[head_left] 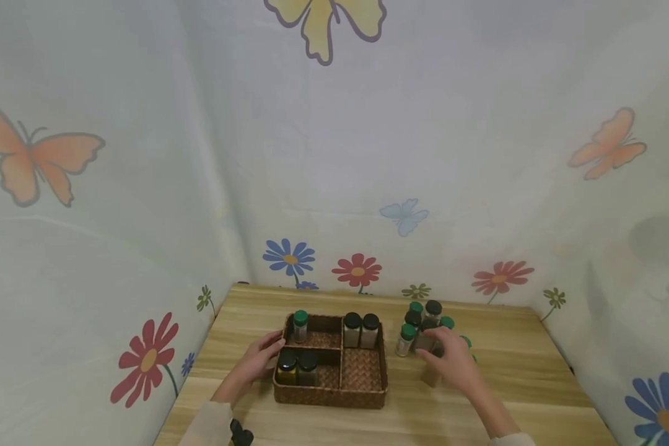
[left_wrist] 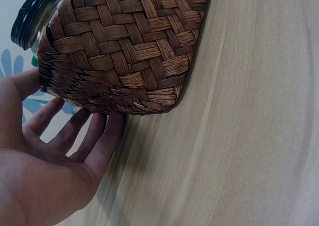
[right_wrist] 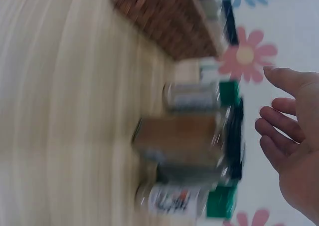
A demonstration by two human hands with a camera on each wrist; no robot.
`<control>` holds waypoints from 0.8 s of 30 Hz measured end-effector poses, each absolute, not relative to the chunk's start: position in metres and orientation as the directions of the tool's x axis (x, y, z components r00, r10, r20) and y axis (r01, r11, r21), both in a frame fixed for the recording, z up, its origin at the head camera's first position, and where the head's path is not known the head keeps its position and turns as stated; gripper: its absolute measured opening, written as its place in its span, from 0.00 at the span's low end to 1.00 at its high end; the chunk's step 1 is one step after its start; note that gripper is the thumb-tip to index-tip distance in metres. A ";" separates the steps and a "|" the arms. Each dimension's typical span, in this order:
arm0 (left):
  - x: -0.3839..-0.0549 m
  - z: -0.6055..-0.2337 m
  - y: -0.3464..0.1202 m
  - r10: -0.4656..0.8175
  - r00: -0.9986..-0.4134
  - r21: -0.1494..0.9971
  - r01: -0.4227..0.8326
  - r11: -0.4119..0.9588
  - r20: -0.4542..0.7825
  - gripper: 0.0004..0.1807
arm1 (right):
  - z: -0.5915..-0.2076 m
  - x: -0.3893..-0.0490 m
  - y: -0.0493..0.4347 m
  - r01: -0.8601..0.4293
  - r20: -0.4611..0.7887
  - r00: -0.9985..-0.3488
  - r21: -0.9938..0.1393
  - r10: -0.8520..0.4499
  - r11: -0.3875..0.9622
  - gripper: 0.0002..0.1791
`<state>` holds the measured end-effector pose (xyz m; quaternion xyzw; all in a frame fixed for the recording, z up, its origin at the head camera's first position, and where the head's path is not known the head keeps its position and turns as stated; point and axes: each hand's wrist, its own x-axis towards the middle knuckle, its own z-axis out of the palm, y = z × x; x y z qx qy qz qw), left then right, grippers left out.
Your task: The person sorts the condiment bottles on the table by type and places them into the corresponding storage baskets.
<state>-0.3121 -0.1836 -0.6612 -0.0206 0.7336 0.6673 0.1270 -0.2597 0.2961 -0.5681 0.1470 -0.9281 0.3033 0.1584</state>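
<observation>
A brown woven basket (head_left: 329,396) with three compartments stands on the wooden table. My left hand (head_left: 259,359) rests its fingers against the basket's left side; in the left wrist view the fingertips touch the weave. Right of the basket, my right hand (head_left: 454,359) hovers over a cluster of spice jars. Its thumb and fingers are apart, holding nothing, beside a black-lidded jar (right_wrist: 177,138) with brown contents. A slim green-capped jar (head_left: 406,341) stands at the cluster's left. The right wrist view is blurred, and the hand partly hides the rear jars.
Inside the basket, one green-capped jar (head_left: 300,327) is at back left, two black-lidded jars (head_left: 297,368) at front left, and two black-lidded jars with pale contents (head_left: 361,331) at back right. A patterned curtain (head_left: 323,155) hangs behind the table (head_left: 513,384).
</observation>
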 end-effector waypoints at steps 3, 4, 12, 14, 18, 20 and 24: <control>-0.311 -0.661 -0.184 0.142 -0.967 0.974 -0.200 0.102 -0.213 0.32 | -0.575 -0.257 0.316 -0.343 0.382 -0.912 -0.507 -0.150 0.791 0.23; -0.311 -0.661 -0.184 0.144 -0.967 0.975 -0.197 0.099 -0.210 0.32 | -0.577 -0.256 0.321 -0.338 0.381 -0.913 -0.509 -0.145 0.792 0.23; -0.314 -0.664 -0.185 0.145 -0.968 0.977 -0.196 0.080 -0.206 0.32 | -0.586 -0.251 0.339 -0.336 0.383 -0.911 -0.469 -0.155 0.817 0.23; -0.315 -0.664 -0.185 0.145 -0.967 0.977 -0.199 0.079 -0.208 0.32 | -0.585 -0.251 0.339 -0.328 0.373 -0.915 -0.459 -0.157 0.826 0.24; -0.316 -0.665 -0.186 0.148 -0.966 0.976 -0.203 0.076 -0.213 0.31 | -0.582 -0.251 0.337 -0.320 0.334 -0.926 -0.445 -0.177 0.836 0.25; -0.316 -0.665 -0.186 0.149 -0.966 0.976 -0.203 0.076 -0.213 0.31 | -0.582 -0.251 0.337 -0.324 0.317 -0.928 -0.435 -0.194 0.840 0.25; -0.315 -0.664 -0.185 0.143 -0.966 0.975 -0.207 0.080 -0.216 0.32 | -0.582 -0.251 0.337 -0.343 0.311 -0.923 -0.406 -0.225 0.847 0.24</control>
